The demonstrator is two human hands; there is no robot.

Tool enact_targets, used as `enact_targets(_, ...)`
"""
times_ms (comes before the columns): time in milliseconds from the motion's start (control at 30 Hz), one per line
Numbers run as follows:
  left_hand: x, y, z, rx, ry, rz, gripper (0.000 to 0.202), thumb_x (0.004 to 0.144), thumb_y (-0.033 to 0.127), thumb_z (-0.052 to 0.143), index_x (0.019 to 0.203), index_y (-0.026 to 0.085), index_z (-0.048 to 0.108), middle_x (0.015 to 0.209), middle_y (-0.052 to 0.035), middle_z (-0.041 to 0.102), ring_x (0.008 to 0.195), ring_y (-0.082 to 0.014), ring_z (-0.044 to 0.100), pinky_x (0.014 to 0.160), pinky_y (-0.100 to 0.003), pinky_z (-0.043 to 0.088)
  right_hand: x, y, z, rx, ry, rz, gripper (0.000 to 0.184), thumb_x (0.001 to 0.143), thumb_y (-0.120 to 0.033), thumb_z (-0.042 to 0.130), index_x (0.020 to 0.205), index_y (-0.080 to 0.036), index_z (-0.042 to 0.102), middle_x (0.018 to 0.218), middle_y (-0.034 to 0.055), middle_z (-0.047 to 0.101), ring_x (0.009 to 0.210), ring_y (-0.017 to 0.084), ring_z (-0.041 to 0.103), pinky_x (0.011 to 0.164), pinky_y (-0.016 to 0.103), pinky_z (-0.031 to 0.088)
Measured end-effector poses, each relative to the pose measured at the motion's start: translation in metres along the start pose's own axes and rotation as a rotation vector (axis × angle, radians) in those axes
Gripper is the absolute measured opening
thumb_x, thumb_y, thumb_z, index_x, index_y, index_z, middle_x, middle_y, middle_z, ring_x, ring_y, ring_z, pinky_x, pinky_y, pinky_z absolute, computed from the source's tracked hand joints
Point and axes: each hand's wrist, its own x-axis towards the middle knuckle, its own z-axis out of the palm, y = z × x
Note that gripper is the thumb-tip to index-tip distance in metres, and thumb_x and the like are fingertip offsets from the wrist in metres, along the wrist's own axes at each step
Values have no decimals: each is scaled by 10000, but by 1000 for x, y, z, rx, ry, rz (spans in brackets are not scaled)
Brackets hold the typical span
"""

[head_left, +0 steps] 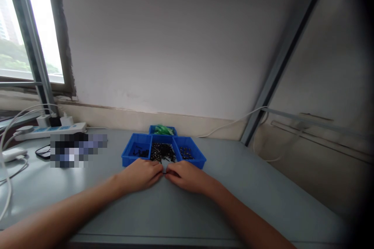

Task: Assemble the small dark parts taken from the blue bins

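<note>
My left hand [142, 174] rests near the front of the blue trays, its fingers closed in a pinch. Facing it, my right hand [187, 175] is closed the same way, with its fingertips almost meeting the left ones. A thin, small dark screw-like piece [164, 173] shows between the two sets of fingertips; its exact kind is too small to tell. Just beyond the hands lies a pile of small dark metal parts [165, 151]. The left blue tray [128, 159] holds black screw-like pieces [141, 152]. In the right blue tray [199, 160] are small shiny metal pieces [186, 153].
A further blue bin [151, 128] with green plastic packets [163, 129] stands by the wall. On the left are a white power strip [58, 129], chargers, loose cables and a pixelated patch. The grey table [163, 218] meets a slanted metal post [260, 114] at right.
</note>
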Motion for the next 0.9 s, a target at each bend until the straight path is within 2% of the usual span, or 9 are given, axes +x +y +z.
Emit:
enact_targets(233,-1,0,4,-33,7,31,173,904,214,396,860,174,558,773,-23,623,665,-158,610,608,-232,457,-1,-3,-2,127,-13,20,130,845,-273,509,786,-179,576,700,0,622,644,134,555,550,209,334)
enact_targets(667,0,1,6,-66,-7,49,150,901,204,407,874,182,552,818,-17,636,720,-165,620,645,-234,448,-1,0,0,136,-7,3,78,815,-210,505,748,-182,532,669,-13,583,620,122,531,532,203,321)
enact_targets(900,-1,2,-4,-36,10,79,157,900,227,410,849,179,551,781,-16,614,695,-162,602,622,-238,435,-1,5,5,37,41,-20,65,827,-197,498,844,-174,556,838,39,617,773,161,554,654,238,366)
